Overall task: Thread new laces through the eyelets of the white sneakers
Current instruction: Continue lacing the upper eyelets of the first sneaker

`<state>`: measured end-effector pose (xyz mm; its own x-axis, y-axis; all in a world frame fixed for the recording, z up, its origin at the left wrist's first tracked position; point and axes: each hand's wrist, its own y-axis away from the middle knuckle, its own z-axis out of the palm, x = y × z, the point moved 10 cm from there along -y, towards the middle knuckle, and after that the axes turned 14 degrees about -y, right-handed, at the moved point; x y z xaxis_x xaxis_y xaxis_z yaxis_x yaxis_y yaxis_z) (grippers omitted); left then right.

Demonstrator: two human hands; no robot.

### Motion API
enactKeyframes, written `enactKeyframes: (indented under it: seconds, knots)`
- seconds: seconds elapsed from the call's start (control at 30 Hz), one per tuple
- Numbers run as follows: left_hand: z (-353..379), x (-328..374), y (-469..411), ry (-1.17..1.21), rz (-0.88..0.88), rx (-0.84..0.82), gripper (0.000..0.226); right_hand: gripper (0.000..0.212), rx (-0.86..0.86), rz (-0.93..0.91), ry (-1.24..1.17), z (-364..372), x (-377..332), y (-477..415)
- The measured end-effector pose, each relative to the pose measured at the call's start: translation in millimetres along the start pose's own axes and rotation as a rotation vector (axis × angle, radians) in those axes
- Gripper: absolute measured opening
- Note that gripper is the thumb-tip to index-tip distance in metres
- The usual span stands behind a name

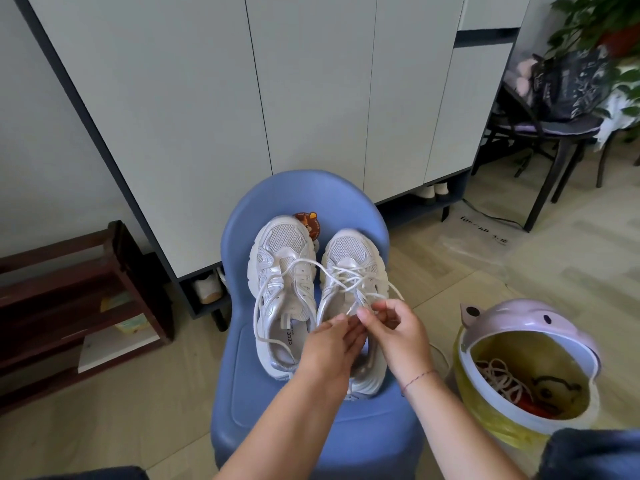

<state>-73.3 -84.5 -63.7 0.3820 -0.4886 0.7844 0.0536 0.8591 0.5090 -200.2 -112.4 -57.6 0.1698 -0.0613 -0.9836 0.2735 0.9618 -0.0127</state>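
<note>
Two white sneakers stand side by side on a small blue chair (242,393), toes pointing away from me. The left sneaker (282,268) has a loose white lace (258,306) looping down its outer side. On the right sneaker (353,261) the lace (346,277) crosses the upper eyelets. My left hand (330,344) and my right hand (398,327) meet over the right sneaker's opening. Each hand pinches the lace between fingertips near the top eyelets. The hands hide the rear half of that sneaker.
A pink-lidded bin (526,372) with a yellow liner stands at the right, holding old laces. A dark wooden rack (79,299) is at the left, grey cabinet doors (242,98) behind the chair. A black chair (543,133) with a bag stands at the back right.
</note>
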Motion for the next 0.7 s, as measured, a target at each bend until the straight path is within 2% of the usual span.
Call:
enactKeyframes:
  seconds: [0.17,0.27,0.3,0.4,0.43,0.5,0.6,0.7]
  knots:
    - [-40.7,30.0,24.0,-0.003,0.064,0.024,0.02,0.013,0.015,-0.015,-0.021,-5.8,-0.9,2.5]
    - [-82.8,65.0,30.3,0.03,0.179,0.171,0.019,0.014,0.011,-0.008,-0.019,-4.2,-0.4,3.5]
    - [-96.2,72.8,32.4,-0.034,0.231,0.254,0.017,0.015,0.015,-0.006,-0.021,-3.9,0.0,3.7]
    - [-113.6,90.4,47.4,-0.475,0.465,0.546,0.001,0.018,0.03,0.002,-0.031,-3.4,0.0,4.5]
    - [-104.9,96.9,54.4,-0.649,0.583,0.602,0.009,0.02,0.031,0.008,-0.035,-3.1,0.2,4.6]
    - [-73.1,103.4,60.2,-0.916,0.813,0.577,0.019,0.019,0.032,0.02,-0.046,-2.3,1.3,4.2]
    - [-18.6,98.5,53.5,-1.369,1.105,0.523,0.018,0.015,0.032,0.027,-0.074,-2.0,1.5,3.7]
    - [13.5,85.8,34.0,-1.643,1.144,0.489,0.022,0.013,0.021,0.007,-0.052,-2.6,-1.6,4.2]
